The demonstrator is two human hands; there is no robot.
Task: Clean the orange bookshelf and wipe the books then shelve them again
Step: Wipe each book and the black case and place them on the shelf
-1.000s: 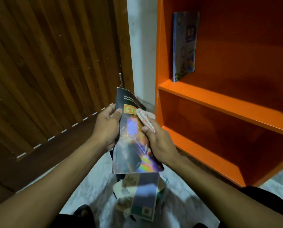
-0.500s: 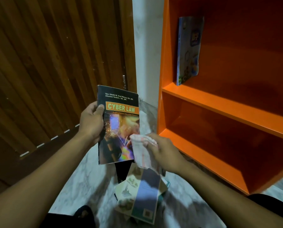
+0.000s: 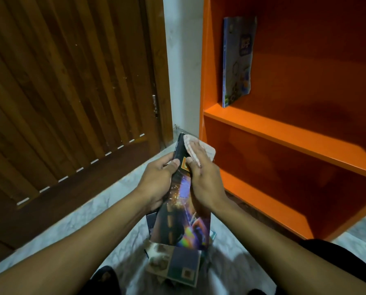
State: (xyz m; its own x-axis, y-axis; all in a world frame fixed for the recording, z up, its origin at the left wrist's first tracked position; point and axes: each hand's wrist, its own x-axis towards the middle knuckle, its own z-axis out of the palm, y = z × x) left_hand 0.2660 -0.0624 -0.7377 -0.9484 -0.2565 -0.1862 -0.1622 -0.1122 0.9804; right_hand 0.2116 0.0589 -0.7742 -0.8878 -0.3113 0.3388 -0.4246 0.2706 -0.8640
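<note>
While the left hand holds the dark paperback by its spine edge alone, thumb curled over the front cover and fingers wrapped behind, the book's long lower part hangs unsupported below the grip, and that is where trouble could start: the cover looks glossy and the book bends easily, so a firm stroke from the other side could twist it out of the pinch and drop it onto the loose books lying on the marble floor just beneath. The right hand lies flat on the cover with its fingers fairly straight, pressing the pale cloth against the top of the book just beyond the fingertips; the cloth is bunched and only trapped under the fingers, so it could slide off the top edge. Pushing hard against the thin cover could also crease it. The orange bookshelf stands to the right of both hands, with one blue book upright against its side wall on the upper board. Compared with half a second earlier, the paperback has tipped from upright and facing the camera, title readable, to tilted away and seen nearly edge-on, and the cloth has moved from the cover's lower right corner up to its top.
</note>
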